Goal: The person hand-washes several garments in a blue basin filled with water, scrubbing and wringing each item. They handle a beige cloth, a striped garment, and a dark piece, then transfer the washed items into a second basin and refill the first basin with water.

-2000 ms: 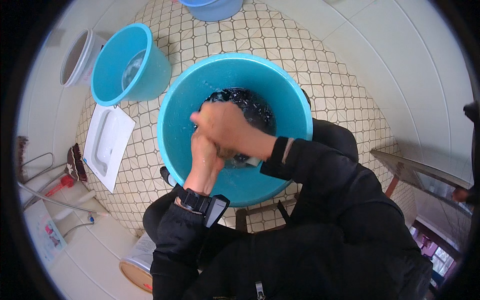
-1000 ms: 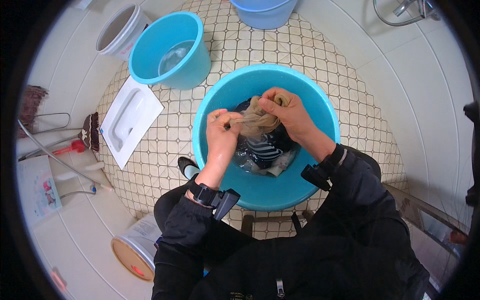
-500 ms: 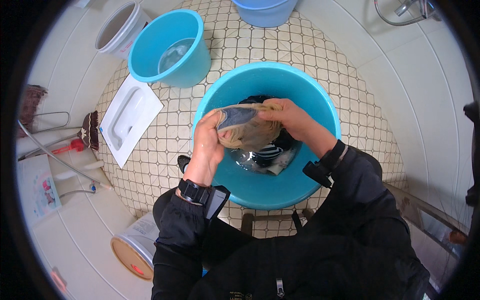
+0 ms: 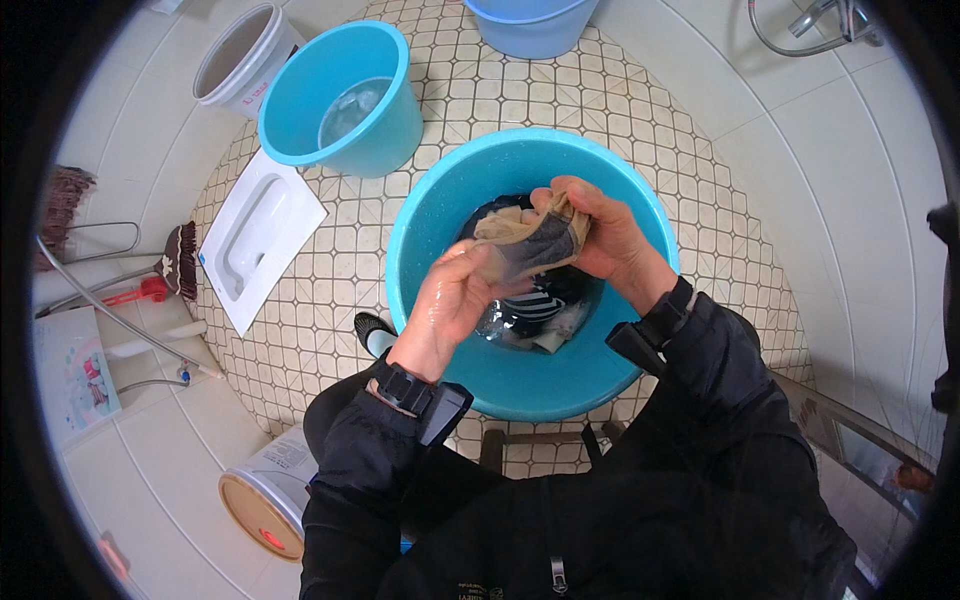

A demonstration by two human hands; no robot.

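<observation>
Holds the tan-and-gray cloth (image 4: 540,245) in closed fingers of left hand (image 4: 445,300) and right hand (image 4: 615,240), touching both. Slants lengthwise from lower left to upper right, above dark laundry (image 4: 578,292) inside the turquoise tub (image 4: 540,385).

Left grip (image 4: 450,300) and right grip (image 4: 612,238) half-curled, near each other, forearms (image 4: 362,455) angled inward.

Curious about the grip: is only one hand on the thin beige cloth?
No, the left hand and right hand both hold the cloth over the round turquoise tub.
</observation>
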